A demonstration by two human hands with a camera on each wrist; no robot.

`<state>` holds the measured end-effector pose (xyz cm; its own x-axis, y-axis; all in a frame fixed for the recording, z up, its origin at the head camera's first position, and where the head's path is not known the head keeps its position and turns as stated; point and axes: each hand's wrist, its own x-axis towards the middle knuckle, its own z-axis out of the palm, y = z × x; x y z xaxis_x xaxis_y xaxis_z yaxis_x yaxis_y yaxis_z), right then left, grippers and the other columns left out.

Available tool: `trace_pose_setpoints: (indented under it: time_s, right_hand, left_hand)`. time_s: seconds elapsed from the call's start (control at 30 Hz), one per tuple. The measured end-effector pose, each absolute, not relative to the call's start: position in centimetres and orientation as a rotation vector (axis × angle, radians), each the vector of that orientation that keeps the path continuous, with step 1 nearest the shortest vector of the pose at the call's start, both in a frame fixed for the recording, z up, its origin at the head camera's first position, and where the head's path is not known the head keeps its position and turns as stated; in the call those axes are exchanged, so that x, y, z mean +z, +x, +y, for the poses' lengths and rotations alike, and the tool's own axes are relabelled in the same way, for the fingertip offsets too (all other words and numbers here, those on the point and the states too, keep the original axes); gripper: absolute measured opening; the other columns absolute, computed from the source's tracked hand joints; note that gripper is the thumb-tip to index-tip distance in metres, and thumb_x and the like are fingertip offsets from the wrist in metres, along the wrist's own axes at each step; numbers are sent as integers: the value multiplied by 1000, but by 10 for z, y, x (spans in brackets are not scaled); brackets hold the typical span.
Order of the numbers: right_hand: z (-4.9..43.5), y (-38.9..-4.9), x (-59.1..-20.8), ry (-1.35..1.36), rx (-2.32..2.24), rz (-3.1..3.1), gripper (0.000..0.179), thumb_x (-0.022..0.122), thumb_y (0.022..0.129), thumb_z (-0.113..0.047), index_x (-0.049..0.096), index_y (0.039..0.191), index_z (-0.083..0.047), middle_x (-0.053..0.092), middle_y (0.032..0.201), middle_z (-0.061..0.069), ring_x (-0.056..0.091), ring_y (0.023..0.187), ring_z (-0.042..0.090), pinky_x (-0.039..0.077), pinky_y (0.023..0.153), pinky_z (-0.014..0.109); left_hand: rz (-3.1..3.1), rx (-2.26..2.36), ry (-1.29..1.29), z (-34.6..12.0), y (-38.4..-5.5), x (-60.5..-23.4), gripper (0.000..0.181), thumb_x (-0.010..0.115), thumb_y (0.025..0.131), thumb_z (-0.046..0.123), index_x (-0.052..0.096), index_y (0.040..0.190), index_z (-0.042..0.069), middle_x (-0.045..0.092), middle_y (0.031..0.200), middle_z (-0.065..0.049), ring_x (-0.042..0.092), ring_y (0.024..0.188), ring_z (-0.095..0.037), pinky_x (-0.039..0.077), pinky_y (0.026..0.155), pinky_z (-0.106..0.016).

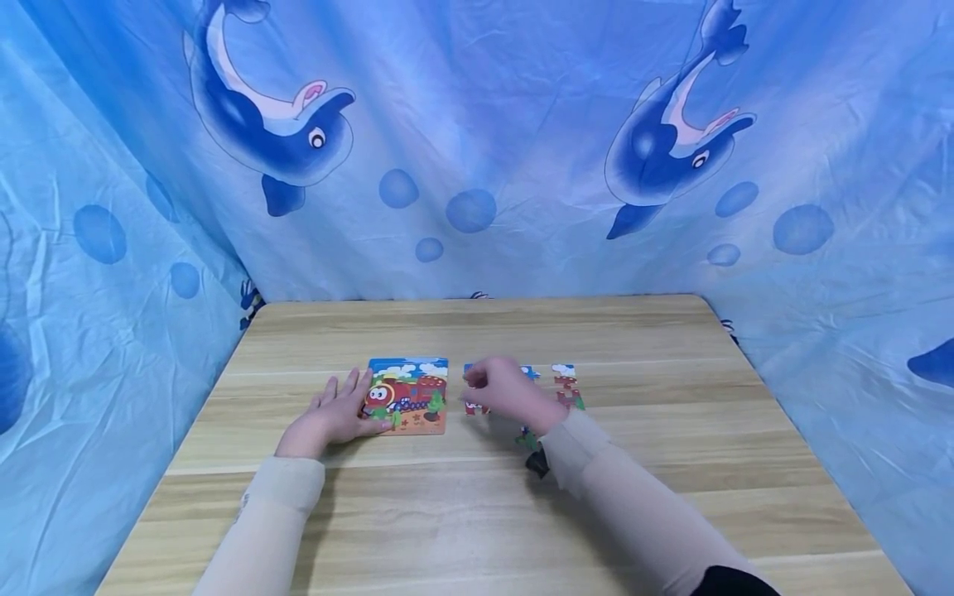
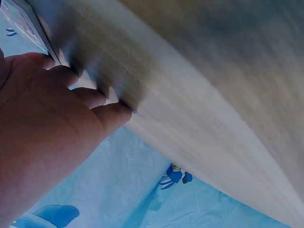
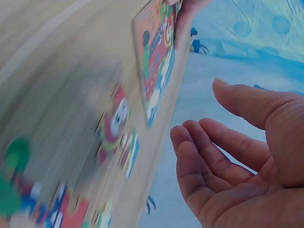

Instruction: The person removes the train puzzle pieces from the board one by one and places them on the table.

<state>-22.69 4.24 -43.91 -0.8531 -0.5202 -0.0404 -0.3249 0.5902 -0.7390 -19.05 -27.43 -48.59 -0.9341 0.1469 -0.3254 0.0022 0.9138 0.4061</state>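
A train picture board (image 1: 417, 389) lies flat on the wooden table, left of centre. My left hand (image 1: 339, 411) rests along its left edge with fingers spread; in the left wrist view those fingers (image 2: 111, 116) lie straight against the wood. Over the loose puzzle pieces to the right hovers my right hand (image 1: 510, 393), its fingers gently bent. From the right wrist, nothing shows between its thumb and fingers (image 3: 190, 166). A puzzle piece with the train's face (image 3: 114, 126) lies below, blurred. The right hand and forearm cover part of the pieces in the head view.
More puzzle pieces (image 1: 566, 382) lie right of my right hand, and a green piece (image 1: 526, 439) sits nearer me beside the sleeve. The table's (image 1: 447, 530) far edge meets a blue dolphin-print curtain (image 1: 477, 149), which also hangs along both sides.
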Motion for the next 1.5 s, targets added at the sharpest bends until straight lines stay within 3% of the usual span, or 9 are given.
trace_pose_setpoints:
  time_s: [0.33,0.6,0.97,1.2,1.4,1.5]
  right_hand:
    - [-19,-238,-440,-713,-1107,2510,29,81,91,-23,76,113,-6,68,92,-7,63,84,10,54,75,28]
    - [-54,-249,-443,-722,-936,2564,39,83,89,-24,74,122,-5,70,99,-4,64,89,9,54,81,28]
    - [-77,-245,-456,-845,-833,2486,21,81,91,-19,80,106,-6,70,87,-6,62,72,8,53,64,22]
    - [-88,-237,-454,-895,-686,2469,22,83,89,-18,78,107,-6,71,96,-3,60,75,8,51,68,21]
    - [-100,-232,-457,-870,-633,2510,17,82,89,-13,79,105,-8,70,92,-4,58,73,10,49,66,23]
    - [-104,-231,-459,-811,-642,2526,27,81,89,-13,77,115,-8,71,101,-4,59,79,11,50,71,23]
  left_hand:
    - [2743,556,101,-269,-182,-471,114,68,88,65,9,163,2,1,165,-28,-6,145,-58,2,111,-73]
    - [2717,555,104,-270,-184,-473,114,66,90,66,6,163,4,-2,165,-27,-8,144,-58,1,111,-72]
    - [2739,537,141,-276,-192,-488,122,62,84,77,5,164,6,0,166,-28,-8,144,-60,1,108,-76]
    - [2725,513,113,-271,-191,-483,137,70,72,82,2,164,7,-3,166,-26,-10,144,-59,2,110,-74]
    - [2742,536,123,-273,-191,-490,134,71,74,79,0,164,9,-3,166,-25,-11,144,-59,0,109,-75]
    - [2746,531,123,-274,-191,-491,134,71,74,78,1,165,10,-2,167,-25,-11,144,-58,0,109,-76]
